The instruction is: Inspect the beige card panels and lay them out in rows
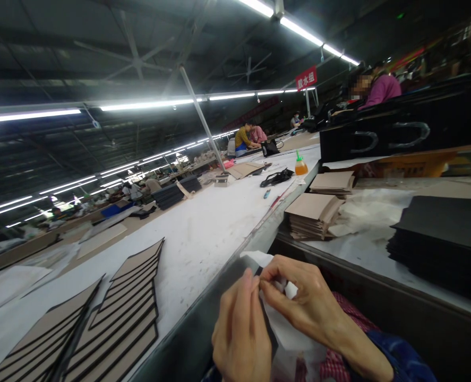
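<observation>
My left hand (241, 331) and my right hand (302, 300) meet at the bottom centre, just past the table edge. Both are closed in a pinch on a piece of white paper or tissue (289, 334) that hangs between them, with a dark flat sheet (270, 329) partly hidden behind it. The fingertips of both hands touch at the top of the paper. To the left, on the white table (203, 233), lie fanned rows of brown cardboard pieces with black edges (111, 318).
Stacks of brown card (313, 215) and a black stack (442, 239) rest on the right-hand surface. An orange glue bottle (300, 165) and black items stand farther up the table. Other workers sit in the distance; one person in a purple top (380, 87) is at upper right.
</observation>
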Demonstrator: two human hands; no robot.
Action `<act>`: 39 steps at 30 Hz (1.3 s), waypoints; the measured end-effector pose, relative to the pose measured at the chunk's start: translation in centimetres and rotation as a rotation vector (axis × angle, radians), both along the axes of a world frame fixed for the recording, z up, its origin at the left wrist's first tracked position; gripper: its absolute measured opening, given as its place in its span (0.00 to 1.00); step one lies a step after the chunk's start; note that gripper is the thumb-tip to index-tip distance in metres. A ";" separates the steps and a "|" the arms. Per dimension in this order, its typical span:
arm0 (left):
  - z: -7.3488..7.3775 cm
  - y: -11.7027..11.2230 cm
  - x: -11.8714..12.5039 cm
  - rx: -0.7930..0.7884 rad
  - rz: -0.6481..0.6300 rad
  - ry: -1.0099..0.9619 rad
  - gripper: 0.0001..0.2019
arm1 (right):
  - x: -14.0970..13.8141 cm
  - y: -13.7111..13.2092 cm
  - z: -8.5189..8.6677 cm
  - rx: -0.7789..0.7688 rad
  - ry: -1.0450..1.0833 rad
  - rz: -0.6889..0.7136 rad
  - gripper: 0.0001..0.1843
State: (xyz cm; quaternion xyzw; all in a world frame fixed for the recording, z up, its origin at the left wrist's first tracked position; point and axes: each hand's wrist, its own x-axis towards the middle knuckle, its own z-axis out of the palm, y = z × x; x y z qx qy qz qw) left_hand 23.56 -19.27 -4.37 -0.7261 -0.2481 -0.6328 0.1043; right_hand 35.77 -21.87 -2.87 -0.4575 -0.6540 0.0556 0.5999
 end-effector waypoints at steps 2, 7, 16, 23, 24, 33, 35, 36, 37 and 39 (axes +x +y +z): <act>-0.1 0.1 0.0 0.009 0.015 0.011 0.29 | 0.0 0.1 0.0 -0.028 -0.004 -0.024 0.08; 0.0 0.4 -0.2 0.013 0.003 0.042 0.28 | -0.2 0.7 -0.6 -0.041 -0.039 -0.086 0.07; 0.4 0.2 -0.3 -0.054 -0.063 -0.014 0.26 | -0.7 1.0 -0.8 0.023 -0.002 -0.121 0.06; 0.2 -0.1 0.3 -0.163 -0.064 -0.175 0.22 | -1.1 1.4 -1.1 0.101 0.033 -0.089 0.07; 0.1 0.0 0.3 -0.178 -0.069 -0.194 0.21 | -1.0 1.4 -1.1 0.106 0.039 -0.078 0.07; -0.2 0.2 0.4 -0.309 -0.107 -0.142 0.26 | 0.2 1.3 -0.8 0.003 0.177 0.090 0.07; -0.1 0.3 0.6 -0.304 -0.120 -0.141 0.26 | 0.3 1.1 -0.6 -0.026 0.212 0.119 0.07; 0.0 0.4 0.6 -0.306 -0.121 -0.145 0.26 | 0.3 1.0 -0.5 -0.033 0.227 0.137 0.07; 0.0 0.6 0.6 -0.314 -0.117 -0.157 0.25 | 0.2 0.8 -0.4 -0.031 0.236 0.165 0.08; 0.1 1.2 0.5 -0.356 -0.109 -0.201 0.23 | 0.1 0.5 -0.3 0.000 0.240 0.227 0.08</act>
